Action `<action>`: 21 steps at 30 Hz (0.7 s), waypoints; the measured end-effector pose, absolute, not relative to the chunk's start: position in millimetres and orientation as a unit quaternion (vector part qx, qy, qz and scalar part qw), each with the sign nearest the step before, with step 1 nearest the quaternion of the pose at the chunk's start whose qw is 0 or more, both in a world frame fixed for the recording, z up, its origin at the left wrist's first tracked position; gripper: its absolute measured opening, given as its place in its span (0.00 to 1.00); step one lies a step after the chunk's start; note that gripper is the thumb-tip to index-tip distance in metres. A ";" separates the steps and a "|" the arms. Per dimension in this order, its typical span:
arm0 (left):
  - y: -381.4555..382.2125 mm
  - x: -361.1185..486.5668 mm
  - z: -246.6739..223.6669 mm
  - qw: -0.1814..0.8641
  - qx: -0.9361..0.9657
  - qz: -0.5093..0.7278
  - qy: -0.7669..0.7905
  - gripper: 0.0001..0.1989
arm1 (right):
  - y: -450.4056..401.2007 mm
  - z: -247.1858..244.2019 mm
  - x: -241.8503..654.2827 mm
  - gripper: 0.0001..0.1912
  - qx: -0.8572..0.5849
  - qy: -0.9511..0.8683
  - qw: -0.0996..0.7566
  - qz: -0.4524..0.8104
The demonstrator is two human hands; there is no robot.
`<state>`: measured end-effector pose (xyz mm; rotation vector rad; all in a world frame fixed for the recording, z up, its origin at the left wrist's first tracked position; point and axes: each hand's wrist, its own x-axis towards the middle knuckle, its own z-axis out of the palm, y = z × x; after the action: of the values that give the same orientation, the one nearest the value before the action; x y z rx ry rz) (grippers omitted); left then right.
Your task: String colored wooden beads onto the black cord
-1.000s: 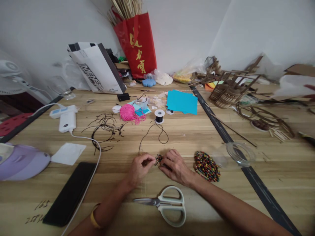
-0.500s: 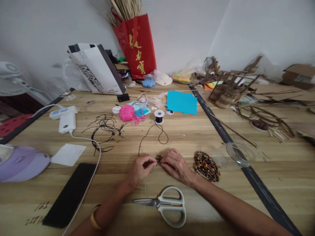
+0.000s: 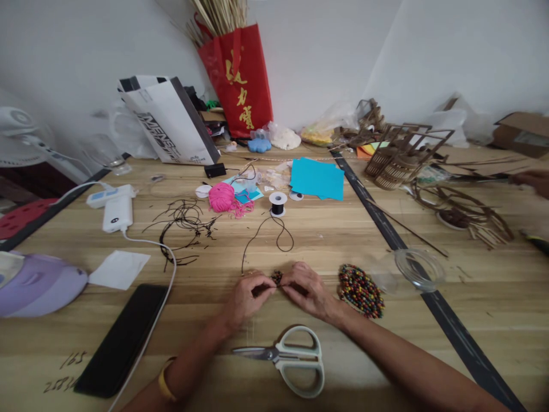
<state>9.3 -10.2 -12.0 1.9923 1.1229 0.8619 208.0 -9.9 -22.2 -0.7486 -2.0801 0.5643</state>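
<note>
Between my fingertips is a small cluster of dark beads [image 3: 277,278], with a few coloured ones among them. My left hand [image 3: 246,298] pinches its left side with thumb and forefinger. On the other side my right hand [image 3: 307,293] is closed in a pinch at the cluster's edge. Thin black cord [image 3: 259,228] runs from a white spool [image 3: 278,204] toward my left hand; whether it joins the beads is hidden. A coil of multicoloured bead strings [image 3: 361,290] lies right of my right hand. Scissors [image 3: 295,360] with pale handles rest below my hands.
A black phone [image 3: 122,341] and a white cable lie at left, near cut black cord pieces [image 3: 184,226]. Pink yarn [image 3: 221,197] and blue sheets [image 3: 317,178] sit behind. A clear round lid [image 3: 418,269] is at right. Another person's hand [image 3: 534,182] shows at the right edge.
My left fingertips have shifted slightly right, closer to my right fingertips over the beads. Another person's hand has come into view at the right edge.
</note>
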 end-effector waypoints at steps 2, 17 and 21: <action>-10.1 9.4 -11.7 0.344 0.766 0.331 0.431 0.04 | -9.7 -22.6 208.0 0.03 -0.297 -0.829 0.417 0.225; -11.1 10.1 -10.1 0.328 0.773 0.335 0.428 0.05 | -11.1 -17.1 207.2 0.04 -0.293 -0.835 0.407 0.228; -11.3 10.2 -9.7 0.331 0.772 0.324 0.435 0.05 | -11.2 -16.8 207.3 0.04 -0.292 -0.839 0.399 0.227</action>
<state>10.2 -11.3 -9.7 2.0183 1.1377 0.8476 207.3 -11.2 -16.8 -0.7381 -2.1233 0.5735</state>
